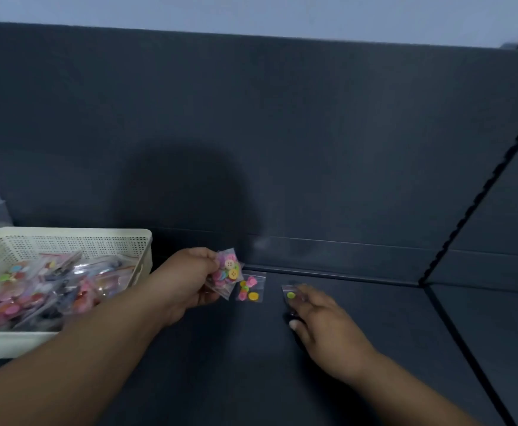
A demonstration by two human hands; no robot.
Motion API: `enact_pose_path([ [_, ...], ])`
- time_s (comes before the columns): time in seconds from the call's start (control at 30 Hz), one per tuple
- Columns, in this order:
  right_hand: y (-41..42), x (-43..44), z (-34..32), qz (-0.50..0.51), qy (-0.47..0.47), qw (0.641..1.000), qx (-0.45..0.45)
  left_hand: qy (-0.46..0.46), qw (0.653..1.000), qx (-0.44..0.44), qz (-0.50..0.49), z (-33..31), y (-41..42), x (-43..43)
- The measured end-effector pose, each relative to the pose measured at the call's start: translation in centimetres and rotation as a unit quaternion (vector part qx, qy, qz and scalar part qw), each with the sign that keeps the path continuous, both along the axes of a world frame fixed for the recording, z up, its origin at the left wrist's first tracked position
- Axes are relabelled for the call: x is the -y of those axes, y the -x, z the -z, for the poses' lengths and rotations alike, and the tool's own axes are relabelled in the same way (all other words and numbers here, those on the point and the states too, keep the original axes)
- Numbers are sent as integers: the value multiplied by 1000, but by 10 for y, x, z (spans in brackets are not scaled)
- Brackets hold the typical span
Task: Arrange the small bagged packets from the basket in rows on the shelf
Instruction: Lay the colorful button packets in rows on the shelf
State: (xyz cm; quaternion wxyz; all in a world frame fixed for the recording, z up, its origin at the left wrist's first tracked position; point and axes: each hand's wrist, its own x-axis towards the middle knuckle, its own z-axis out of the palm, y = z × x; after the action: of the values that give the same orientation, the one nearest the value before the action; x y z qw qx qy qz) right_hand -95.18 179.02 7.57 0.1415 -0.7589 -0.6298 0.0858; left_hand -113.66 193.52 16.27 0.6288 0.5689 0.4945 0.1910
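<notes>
Packets [225, 273] of clear plastic, bright buttons inside, pinched in left hand [187, 281]. Just right of that grip one packet [250, 290] lies flat on shelf [380, 315]; right hand [325, 324], fingers straight, presses another packet [291, 295].

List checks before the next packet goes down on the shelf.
1. Left hand grips held packets: ok.
2. Right hand clear of right packet: not ok, fingers lie on it.
3. Left packet flat on shelf: ok.
4. The two shelf packets apart, no overlap: ok.
5. Row straight: cannot tell, blurred.
6. Basket has stock left: ok.
</notes>
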Motion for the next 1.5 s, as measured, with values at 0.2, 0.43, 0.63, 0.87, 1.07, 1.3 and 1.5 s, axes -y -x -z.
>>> enact_pose_path([
  [0.2,-1,-3,-3,-35,121,992,31,8,1000,4,-22,10,-9,6],
  [0.43,15,-18,-4,-7,114,993,14,5,1000,-2,-19,10,-10,-3],
  [0.63,7,-15,-6,-9,106,994,26,10,1000,-4,-2,8,-17,-13],
  [0.87,7,-15,-1,-11,126,992,18,16,1000,-12,17,15,-24,-13],
  [1.07,9,-16,-2,-11,127,992,21,17,1000,-10,21,14,-25,-7],
  [1.3,7,-16,-9,6,90,995,-41,12,1000,-2,10,7,-25,-1],
  [1.5,18,-27,-52,97,-142,885,-434,8,999,9,45,3,-38,12],
])
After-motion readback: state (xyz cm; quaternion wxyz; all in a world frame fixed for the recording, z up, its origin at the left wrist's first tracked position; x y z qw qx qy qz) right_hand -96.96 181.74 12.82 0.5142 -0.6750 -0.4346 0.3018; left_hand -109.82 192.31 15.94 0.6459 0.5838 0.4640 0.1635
